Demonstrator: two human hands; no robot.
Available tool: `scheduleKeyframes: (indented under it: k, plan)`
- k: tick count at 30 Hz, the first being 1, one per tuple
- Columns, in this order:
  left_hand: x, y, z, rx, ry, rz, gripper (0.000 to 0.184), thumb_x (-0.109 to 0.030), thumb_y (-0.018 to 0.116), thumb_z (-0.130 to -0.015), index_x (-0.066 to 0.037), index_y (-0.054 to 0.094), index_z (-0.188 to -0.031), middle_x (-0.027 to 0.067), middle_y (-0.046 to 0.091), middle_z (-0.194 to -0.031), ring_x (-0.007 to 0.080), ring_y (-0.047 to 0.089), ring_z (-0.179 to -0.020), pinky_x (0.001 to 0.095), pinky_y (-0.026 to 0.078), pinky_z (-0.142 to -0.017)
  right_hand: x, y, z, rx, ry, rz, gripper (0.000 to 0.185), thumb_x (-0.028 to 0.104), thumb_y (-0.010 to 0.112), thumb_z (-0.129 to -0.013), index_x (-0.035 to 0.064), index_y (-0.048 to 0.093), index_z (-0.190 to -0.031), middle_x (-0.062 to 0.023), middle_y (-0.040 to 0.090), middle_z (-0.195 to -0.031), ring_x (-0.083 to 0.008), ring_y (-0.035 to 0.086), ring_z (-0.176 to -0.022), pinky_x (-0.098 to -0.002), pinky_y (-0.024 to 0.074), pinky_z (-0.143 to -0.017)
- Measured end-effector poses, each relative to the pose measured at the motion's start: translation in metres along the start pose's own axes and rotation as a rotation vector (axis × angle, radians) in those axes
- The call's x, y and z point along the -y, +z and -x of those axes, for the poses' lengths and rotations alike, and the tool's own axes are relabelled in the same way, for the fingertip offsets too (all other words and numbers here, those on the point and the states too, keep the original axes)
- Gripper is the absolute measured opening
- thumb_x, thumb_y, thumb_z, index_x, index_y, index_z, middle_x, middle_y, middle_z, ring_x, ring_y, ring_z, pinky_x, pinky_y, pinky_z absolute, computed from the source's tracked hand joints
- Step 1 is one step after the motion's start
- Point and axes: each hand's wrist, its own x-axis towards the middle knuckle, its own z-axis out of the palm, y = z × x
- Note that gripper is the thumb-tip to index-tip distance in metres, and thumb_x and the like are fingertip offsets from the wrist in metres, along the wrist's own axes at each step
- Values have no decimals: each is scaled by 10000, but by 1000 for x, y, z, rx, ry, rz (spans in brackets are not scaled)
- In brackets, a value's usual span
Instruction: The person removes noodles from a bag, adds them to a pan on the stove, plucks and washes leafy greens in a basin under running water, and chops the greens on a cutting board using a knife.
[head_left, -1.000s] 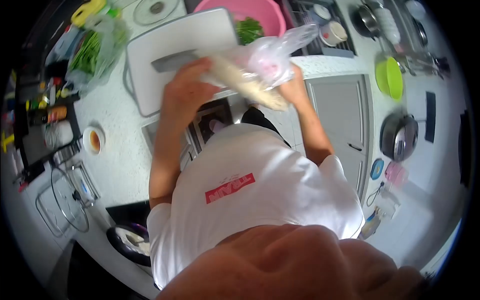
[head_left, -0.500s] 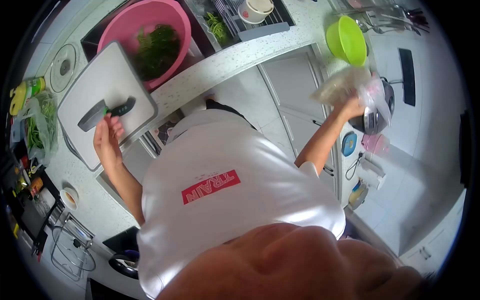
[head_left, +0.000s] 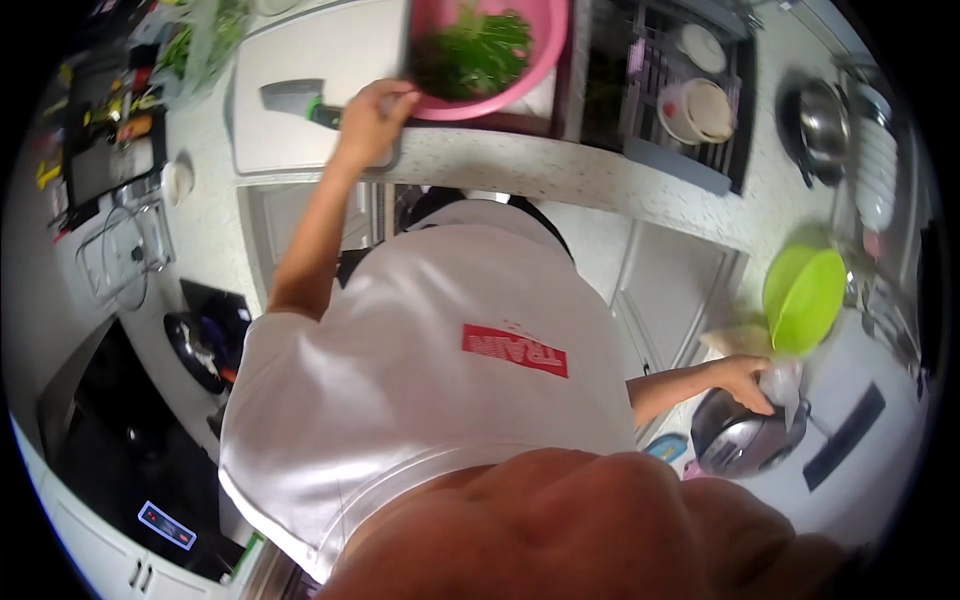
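My left hand [head_left: 372,122] is over the right side of the white cutting board [head_left: 310,45], with its fingers curled beside the pink basin's [head_left: 548,55] rim. What its fingertips hold, if anything, cannot be made out. The knife [head_left: 293,97] lies on the board, its dark handle reaching towards this hand. Leafy greens [head_left: 480,50] are in the basin. At the lower right, my right hand [head_left: 742,380] is closed on a clear plastic bag [head_left: 783,382], above the dark rounded appliance [head_left: 740,440]. Pale contents [head_left: 735,340] show beyond the hand, near the green bowl [head_left: 805,295].
A rack with a white cup [head_left: 690,112] stands right of the basin. A metal pot [head_left: 825,130] is farther right. Bagged greens [head_left: 195,45] lie at the upper left, and a small bowl [head_left: 177,183] stands below them. The counter edge [head_left: 480,160] runs before my body.
The bag has gone from between both hands to the far right in my right hand. My left hand has moved from beside the knife towards the basin. The view has swung round.
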Motion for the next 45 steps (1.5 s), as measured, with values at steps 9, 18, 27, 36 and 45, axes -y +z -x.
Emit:
scheduleKeyframes:
  k: [9,18,27,36,45]
  plan:
    - [44,46,-39,-107,153,-750,606,-358,599,-807,-194,394,-1353,130,206,-1469,424,127,-1346,618,135,-1044,382,-48,164,1574,-400,-1292,271,144,581,-870,44,594,-1121,-76,644,-994,-138,599,-909,-261,459,-790]
    - [125,-107,-10,-639,77,-339,563,-327,615,-792,-51,467,-1260,233,458,-1259,420,419,-1149,490,337,-975,514,-142,374,2371,113,-1169,577,284,618,-842,-53,372,-1240,-189,544,-1102,-233,541,-960,-341,440,-831]
    - [280,-150,75,-643,-422,-432,614,-374,544,-856,45,402,-1282,253,512,-1108,429,449,-1068,509,346,-921,534,-152,373,2502,175,-1225,490,152,546,-889,7,338,-1308,-102,496,-1210,-193,499,-1063,-327,413,-906]
    - [327,-193,112,-779,-436,-376,546,-391,406,-926,87,479,-1181,299,518,-1058,412,482,-1004,494,373,-874,582,-202,395,1974,-982,-903,585,534,488,-848,-47,543,-890,-267,610,-865,-431,591,-831,-461,448,-745]
    - [174,-153,18,-702,-70,144,444,-234,533,-905,38,435,-1242,182,432,-1284,298,386,-1221,395,293,-1026,542,-28,442,1522,-1301,-296,759,492,636,-749,112,346,-1339,-176,272,-1411,-368,315,-1267,-548,345,-928]
